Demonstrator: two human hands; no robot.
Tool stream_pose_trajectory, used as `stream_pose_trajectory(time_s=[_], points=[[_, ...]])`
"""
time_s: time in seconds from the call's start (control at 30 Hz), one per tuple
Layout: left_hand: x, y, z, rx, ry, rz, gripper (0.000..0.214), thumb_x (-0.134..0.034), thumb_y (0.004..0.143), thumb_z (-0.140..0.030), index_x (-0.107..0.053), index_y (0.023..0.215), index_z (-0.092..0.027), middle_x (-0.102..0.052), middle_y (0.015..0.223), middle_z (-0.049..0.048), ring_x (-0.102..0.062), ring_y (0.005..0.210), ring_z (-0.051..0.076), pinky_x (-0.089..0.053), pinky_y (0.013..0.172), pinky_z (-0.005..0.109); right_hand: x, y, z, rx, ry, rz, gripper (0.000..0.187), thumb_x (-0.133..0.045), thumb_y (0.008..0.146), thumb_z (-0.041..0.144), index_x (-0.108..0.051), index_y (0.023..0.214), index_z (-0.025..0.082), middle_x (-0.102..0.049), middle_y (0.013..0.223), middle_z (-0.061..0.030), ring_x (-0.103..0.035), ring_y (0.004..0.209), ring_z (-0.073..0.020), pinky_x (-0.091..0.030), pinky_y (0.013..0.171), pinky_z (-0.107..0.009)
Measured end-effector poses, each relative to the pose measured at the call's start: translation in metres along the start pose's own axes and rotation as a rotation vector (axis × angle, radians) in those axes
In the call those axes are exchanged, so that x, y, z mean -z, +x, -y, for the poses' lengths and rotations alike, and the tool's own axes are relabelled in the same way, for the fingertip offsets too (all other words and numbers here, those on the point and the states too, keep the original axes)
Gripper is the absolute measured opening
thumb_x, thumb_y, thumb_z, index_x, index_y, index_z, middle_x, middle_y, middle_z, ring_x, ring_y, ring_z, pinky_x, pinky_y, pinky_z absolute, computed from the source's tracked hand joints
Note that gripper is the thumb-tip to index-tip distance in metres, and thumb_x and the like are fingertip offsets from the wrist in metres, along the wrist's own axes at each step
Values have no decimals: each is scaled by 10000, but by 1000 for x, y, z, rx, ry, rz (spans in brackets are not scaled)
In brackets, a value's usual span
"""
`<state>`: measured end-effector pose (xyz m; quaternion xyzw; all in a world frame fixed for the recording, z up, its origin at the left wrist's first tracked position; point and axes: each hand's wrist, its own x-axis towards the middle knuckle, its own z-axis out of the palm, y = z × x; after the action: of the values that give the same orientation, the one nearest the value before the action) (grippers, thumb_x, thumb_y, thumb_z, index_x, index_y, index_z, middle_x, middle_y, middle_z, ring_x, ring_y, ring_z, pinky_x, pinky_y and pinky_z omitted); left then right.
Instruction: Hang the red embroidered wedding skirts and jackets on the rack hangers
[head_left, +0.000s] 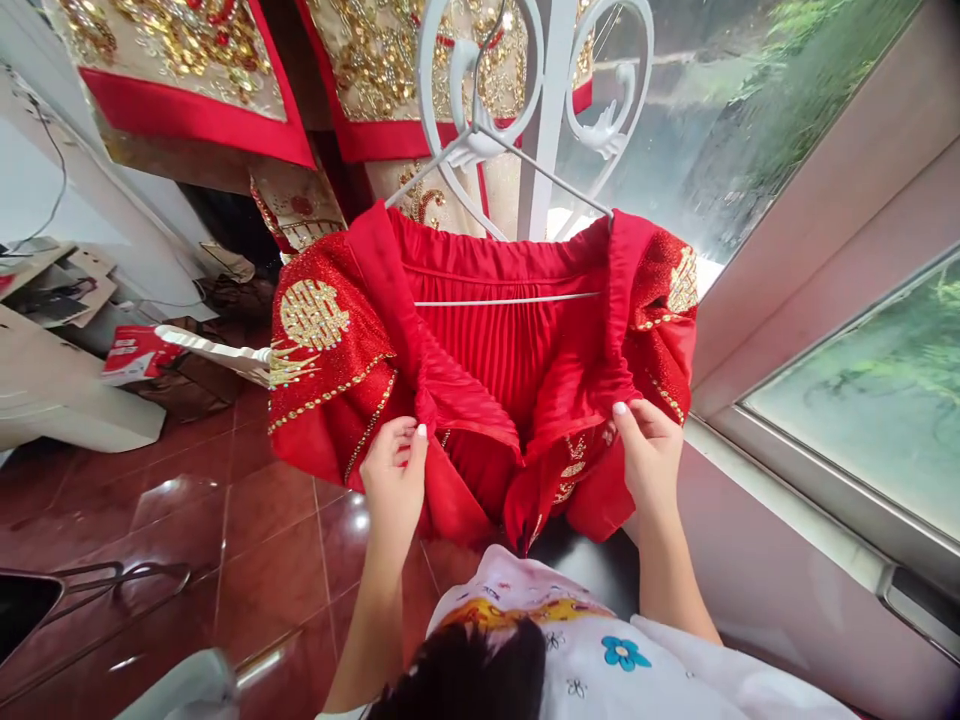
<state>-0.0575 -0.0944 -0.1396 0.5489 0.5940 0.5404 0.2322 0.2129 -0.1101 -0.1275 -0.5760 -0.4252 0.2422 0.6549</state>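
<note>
A red pleated skirt (pixel 487 340) with gold embroidered medallions and beaded trim hangs on a white wire hanger (pixel 555 182). Its waistband is draped over both ends of the hanger, and the hanger's lower bar crosses in front of the pleats. My left hand (pixel 394 465) pinches the gathered edge on the left side. On the right side, my right hand (pixel 651 445) pinches the matching edge. The fabric between the two hands sags into a V, with the lower folds bunched beneath.
The hanger's hook meets a white scrolled metal rack (pixel 536 120). Behind hang garments (pixel 367 90) with gold sequins and red borders. A window (pixel 862 360) runs along the right. At left, a red-and-white box (pixel 135 352) stands near a cabinet, above the red tiled floor (pixel 266 530).
</note>
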Motion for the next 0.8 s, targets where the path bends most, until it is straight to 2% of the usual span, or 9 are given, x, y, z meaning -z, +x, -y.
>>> stream_pose_trajectory(time_s=[0.17, 0.33, 0.4, 0.53, 0.57, 0.6, 0.63, 0.73, 0.8], points=[[-11, -20, 4, 80, -33, 84, 401, -589, 799, -393, -471, 1121, -185, -572, 769, -3, -575, 587, 109, -495, 539, 218, 2, -15, 6, 68, -198, 179, 317, -546, 832, 438, -550, 658, 173, -527, 591, 3, -488, 556, -128, -390, 548, -259], [-10, -19, 6, 31, 162, -21, 257, -590, 796, -417, -551, 879, -177, -607, 732, 21, -581, 654, 129, -473, 602, 218, 0, -17, 1, 73, -263, 246, 388, -478, 871, 443, -486, 590, 175, -483, 543, 5, -486, 547, -136, -399, 567, -271], [-10, -18, 7, 5, 229, -20, 245, -556, 817, -425, -553, 788, -181, -602, 719, 26, -571, 647, 133, -453, 601, 219, -1, -19, -2, 126, -345, 163, 347, -476, 874, 423, -506, 627, 181, -530, 598, -10, -532, 610, -160, -417, 613, -289], [-12, -22, 22, -60, 290, 115, 322, -438, 887, -383, -537, 657, -181, -553, 669, 20, -506, 583, 118, -395, 585, 215, -3, -31, -13, 429, -519, -320, 160, -522, 837, 340, -534, 748, 208, -607, 740, -48, -572, 725, -202, -433, 744, -360], [-13, -25, 29, -55, 306, 148, 334, -437, 888, -377, -533, 637, -179, -546, 662, 18, -494, 576, 115, -388, 585, 216, -4, -37, -17, 488, -545, -370, 149, -529, 825, 328, -520, 729, 215, -595, 706, -45, -563, 694, -201, -433, 734, -367], [-14, -28, 36, -36, 314, 177, 336, -444, 883, -374, -532, 625, -176, -545, 658, 16, -492, 575, 115, -387, 589, 218, -6, -43, -22, 515, -565, -351, 164, -527, 820, 322, -500, 695, 220, -573, 654, -38, -547, 646, -196, -434, 701, -364], [-15, -32, 45, -5, 303, 205, 337, -451, 878, -373, -531, 618, -174, -547, 648, 15, -498, 577, 117, -392, 592, 220, -10, -49, -28, 512, -578, -270, 186, -520, 822, 321, -485, 667, 224, -553, 615, -32, -529, 607, -189, -433, 665, -354], [-19, -43, 69, 93, 173, 271, 336, -474, 861, -396, -545, 625, -169, -552, 603, 10, -541, 588, 137, -438, 607, 237, -25, -65, -46, 382, -590, 133, 199, -479, 861, 334, -532, 711, 214, -590, 666, -43, -552, 641, -179, -449, 648, -322], [-22, -48, 80, 135, 57, 309, 321, -496, 850, -411, -584, 668, -161, -581, 610, 16, -577, 607, 150, -480, 632, 254, -37, -70, -56, 269, -618, 326, 225, -449, 888, 363, -582, 824, 193, -634, 790, -65, -589, 731, -187, -459, 684, -311]])
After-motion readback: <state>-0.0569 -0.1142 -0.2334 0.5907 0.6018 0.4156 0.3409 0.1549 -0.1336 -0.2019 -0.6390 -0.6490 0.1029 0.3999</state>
